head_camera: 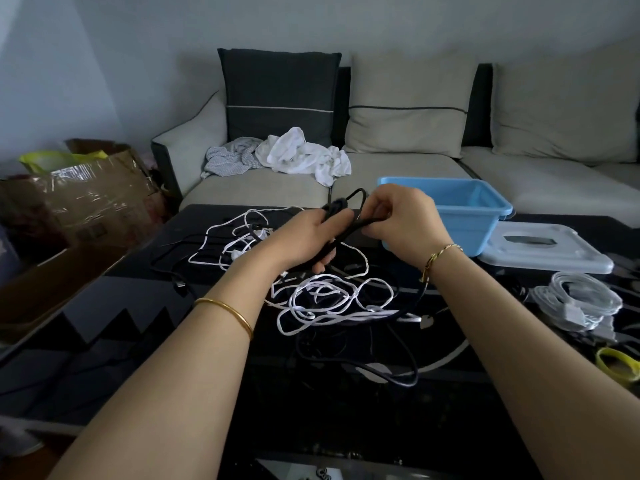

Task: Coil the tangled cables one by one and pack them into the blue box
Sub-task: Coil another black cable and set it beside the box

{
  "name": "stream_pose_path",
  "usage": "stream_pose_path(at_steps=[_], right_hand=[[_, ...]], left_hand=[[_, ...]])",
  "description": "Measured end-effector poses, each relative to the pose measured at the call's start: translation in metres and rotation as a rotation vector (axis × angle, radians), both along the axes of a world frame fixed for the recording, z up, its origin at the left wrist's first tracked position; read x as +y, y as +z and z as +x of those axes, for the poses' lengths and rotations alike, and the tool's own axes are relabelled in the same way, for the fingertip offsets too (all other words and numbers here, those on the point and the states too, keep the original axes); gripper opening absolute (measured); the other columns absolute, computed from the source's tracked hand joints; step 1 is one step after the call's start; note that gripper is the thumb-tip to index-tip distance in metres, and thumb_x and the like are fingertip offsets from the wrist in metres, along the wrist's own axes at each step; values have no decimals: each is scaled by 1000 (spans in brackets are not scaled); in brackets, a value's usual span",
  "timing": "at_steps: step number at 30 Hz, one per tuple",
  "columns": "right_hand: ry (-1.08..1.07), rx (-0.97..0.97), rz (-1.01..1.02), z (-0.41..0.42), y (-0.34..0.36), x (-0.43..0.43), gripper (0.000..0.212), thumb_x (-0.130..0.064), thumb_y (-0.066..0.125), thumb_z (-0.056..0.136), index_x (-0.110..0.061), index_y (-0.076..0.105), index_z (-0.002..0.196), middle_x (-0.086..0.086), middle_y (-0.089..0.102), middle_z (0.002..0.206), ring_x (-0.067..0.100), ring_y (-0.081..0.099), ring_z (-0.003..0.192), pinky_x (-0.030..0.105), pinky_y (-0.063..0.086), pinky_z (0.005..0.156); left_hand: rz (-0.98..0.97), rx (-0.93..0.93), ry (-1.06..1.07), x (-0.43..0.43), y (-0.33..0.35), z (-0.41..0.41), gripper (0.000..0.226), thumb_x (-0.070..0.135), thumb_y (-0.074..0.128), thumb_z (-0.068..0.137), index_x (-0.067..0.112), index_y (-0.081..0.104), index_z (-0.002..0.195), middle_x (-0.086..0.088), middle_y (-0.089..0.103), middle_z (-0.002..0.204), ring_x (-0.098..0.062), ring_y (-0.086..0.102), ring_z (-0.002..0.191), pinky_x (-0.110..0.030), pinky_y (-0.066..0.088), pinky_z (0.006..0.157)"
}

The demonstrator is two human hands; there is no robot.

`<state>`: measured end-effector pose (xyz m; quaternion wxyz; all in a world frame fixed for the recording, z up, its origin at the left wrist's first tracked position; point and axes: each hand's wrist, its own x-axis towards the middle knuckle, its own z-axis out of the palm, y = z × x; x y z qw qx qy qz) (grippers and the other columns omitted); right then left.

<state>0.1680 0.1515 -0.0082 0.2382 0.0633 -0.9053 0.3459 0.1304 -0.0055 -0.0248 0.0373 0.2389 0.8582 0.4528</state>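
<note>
Loops of thin black cable (pixel 336 206) sit gripped in the curled left hand (pixel 304 239) above the white-and-black cord tangle (pixel 322 301) on the glossy table (pixel 121 317), the right hand (pixel 403 225) pinching the strand just beside it, nearer the open blue plastic box (pixel 485 199) lying beyond and rightward.

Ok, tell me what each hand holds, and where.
Left hand grips the thin black cable by its coiled loops; right hand pinches the strand beside them.

glossy black table (pixel 104 306), plastic blue box (pixel 464 230)
</note>
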Motion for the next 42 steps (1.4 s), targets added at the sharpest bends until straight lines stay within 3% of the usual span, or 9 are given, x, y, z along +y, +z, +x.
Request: stream_pose_path(at_steps=[4, 9, 12, 18, 24, 28, 32, 37, 42], right_hand=[[-48, 110, 2, -4, 2, 7, 6, -16, 71, 76, -18, 66, 78, -5, 57, 73, 14, 53, 74, 27, 39, 64], [-100, 15, -136, -15, -10, 21, 16, -31, 70, 82, -17, 63, 77, -3, 55, 67, 15, 50, 63, 26, 38, 61], [-67, -67, -341, -17, -19, 21, 28, -31, 70, 82, -14, 56, 64, 2, 52, 51, 17, 46, 43, 26, 41, 46], [154, -293, -868, -11, -38, 16, 15, -9, 60, 90, -8, 53, 77, 6, 45, 53, 10, 42, 33, 21, 40, 36], [285, -440, -920, -12, -55, 6, 17, 4, 58, 88, -5, 52, 75, 12, 54, 62, 10, 53, 42, 21, 49, 44], [358, -482, -541, -11, -70, -1, 15, 11, 59, 83, -3, 60, 79, 9, 64, 69, 6, 60, 54, 17, 48, 52], [415, -536, -335, -11, -77, -10, 18, -2, 70, 78, -13, 57, 83, 14, 69, 80, 14, 56, 69, 18, 43, 59], [398, -614, -126, -9, -73, -13, 25, -15, 68, 82, -15, 51, 100, 5, 72, 85, -1, 48, 53, 9, 37, 48], [357, -565, -419, -12, -76, -18, 11, -9, 47, 95, -12, 38, 91, 22, 71, 84, 5, 56, 44, 21, 47, 48]], left_hand=[[154, -387, -153, -3, 6, 7, 65, 59, 40, 87, -2, 61, 100, 2, 35, 39, -10, 31, 30, -25, 42, 50], [166, -559, -298, -8, 18, 13, 32, 29, 51, 88, 0, 62, 97, 8, 28, 38, -3, 22, 27, -21, 37, 45], [322, -697, -299, -5, 23, 13, 29, 28, 44, 89, 3, 59, 89, 11, 26, 34, -1, 21, 24, -18, 35, 39], [794, -875, -327, -6, 27, 6, 28, 31, 47, 83, 6, 58, 88, 9, 30, 32, -4, 28, 23, -14, 35, 39], [1020, -884, -306, 2, 28, 3, 29, 33, 44, 89, 7, 57, 87, 8, 32, 32, -6, 31, 24, -11, 37, 41], [1317, -842, -219, 2, 30, -1, 33, 32, 41, 94, 5, 58, 85, 8, 34, 33, -5, 33, 25, -11, 40, 43], [1431, -684, -26, 4, 29, -3, 29, 30, 46, 96, 5, 57, 88, 9, 35, 38, -4, 33, 30, -14, 43, 46], [1428, -474, 57, 4, 26, -8, 31, 40, 52, 95, 9, 52, 96, 10, 49, 57, -3, 37, 39, -18, 44, 66], [1396, -412, -2, 1, 30, -5, 38, 45, 46, 97, 11, 53, 112, 7, 71, 80, -2, 39, 38, -17, 44, 64]])
